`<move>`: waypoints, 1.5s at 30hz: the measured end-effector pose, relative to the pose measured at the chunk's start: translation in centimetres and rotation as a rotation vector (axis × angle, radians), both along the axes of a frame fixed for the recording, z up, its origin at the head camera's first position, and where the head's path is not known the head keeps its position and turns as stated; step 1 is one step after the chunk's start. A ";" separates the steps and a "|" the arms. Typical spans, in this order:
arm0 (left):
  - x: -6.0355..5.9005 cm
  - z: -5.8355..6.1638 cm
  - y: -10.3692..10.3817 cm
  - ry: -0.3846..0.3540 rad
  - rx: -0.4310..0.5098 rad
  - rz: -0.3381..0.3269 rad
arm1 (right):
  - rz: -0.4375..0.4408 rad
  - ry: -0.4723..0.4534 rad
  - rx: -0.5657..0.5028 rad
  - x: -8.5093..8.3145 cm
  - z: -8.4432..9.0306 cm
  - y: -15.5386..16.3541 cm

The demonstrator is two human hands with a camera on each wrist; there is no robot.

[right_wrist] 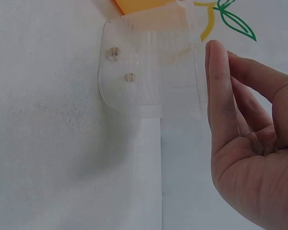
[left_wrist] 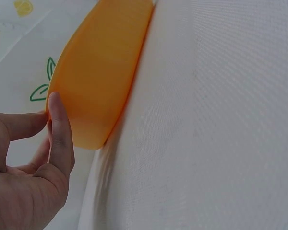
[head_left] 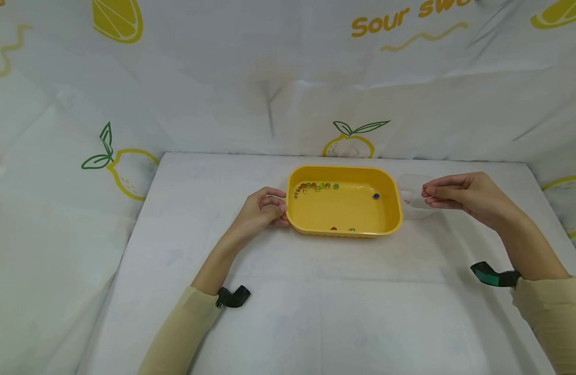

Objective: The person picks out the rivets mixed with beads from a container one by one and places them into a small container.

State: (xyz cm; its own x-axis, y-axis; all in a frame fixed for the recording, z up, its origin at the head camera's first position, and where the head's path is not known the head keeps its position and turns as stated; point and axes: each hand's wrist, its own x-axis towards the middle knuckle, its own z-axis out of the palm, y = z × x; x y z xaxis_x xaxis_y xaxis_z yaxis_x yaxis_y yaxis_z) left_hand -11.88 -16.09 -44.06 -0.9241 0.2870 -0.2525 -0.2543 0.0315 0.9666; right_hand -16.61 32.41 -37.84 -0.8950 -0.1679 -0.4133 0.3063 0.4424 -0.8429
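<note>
A yellow tray [head_left: 344,233] sits on the table, with amber and green beads [head_left: 314,186] clustered at its back left. A dark blue bead [head_left: 376,196] lies toward its right side, and two more beads are by the front wall. My left hand [head_left: 264,208] holds the tray's left end, with fingertips at the rim and outer wall. Over a clear plastic box [right_wrist: 149,72] right of the tray, my right hand [head_left: 466,195] pinches a tiny brownish bead at its fingertips, mostly hidden by the fingers. Two small beads [right_wrist: 114,53] show through the box's wall.
A white cloth [head_left: 288,307] covers the table. Behind it hangs a white curtain [head_left: 212,94] printed with lemons and lettering. The clear box stands close beside the tray's right end. Black camera straps [head_left: 233,297] sit on both wrists.
</note>
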 end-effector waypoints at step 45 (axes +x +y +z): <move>0.0 -0.2 0.0 0.005 0.010 -0.002 | 0.012 0.047 0.020 0.4 0.0 -0.1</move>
State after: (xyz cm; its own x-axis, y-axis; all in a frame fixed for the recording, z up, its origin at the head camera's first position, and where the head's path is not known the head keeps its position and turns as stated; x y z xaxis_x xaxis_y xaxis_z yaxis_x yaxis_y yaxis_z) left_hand -11.90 -16.08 -44.25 -0.9246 0.2915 -0.2451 -0.2496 0.0224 0.9681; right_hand -16.26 32.34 -37.85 -0.9117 -0.1703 -0.3740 0.2610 0.4630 -0.8471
